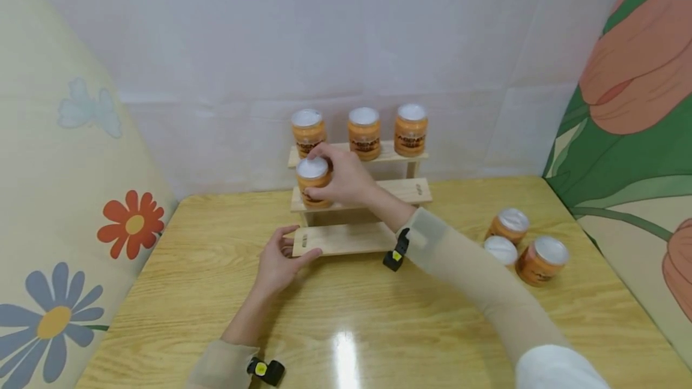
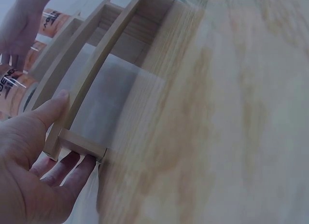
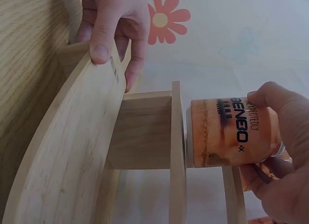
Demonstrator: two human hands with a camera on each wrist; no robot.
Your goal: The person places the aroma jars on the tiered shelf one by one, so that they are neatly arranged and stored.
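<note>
An orange can [image 1: 313,183] with a silvery lid is at the left end of the middle step of a wooden three-step rack [image 1: 346,240]. My right hand [image 1: 346,176] grips it between thumb and fingers, and its base is right at the step's board in the right wrist view [image 3: 231,132]. My left hand [image 1: 278,263] holds the left end of the lowest step, thumb on top and fingers around the side, also plain in the left wrist view. Three similar cans stand on the top step, among them a middle can [image 1: 364,134] and a right can [image 1: 411,131].
Three more orange cans, one of them a front can [image 1: 542,261], stand close together on the wooden table [image 1: 421,329] to the right, beside my right forearm. A white cloth wall [image 1: 346,35] rises behind the rack, with flower-painted panels at both sides.
</note>
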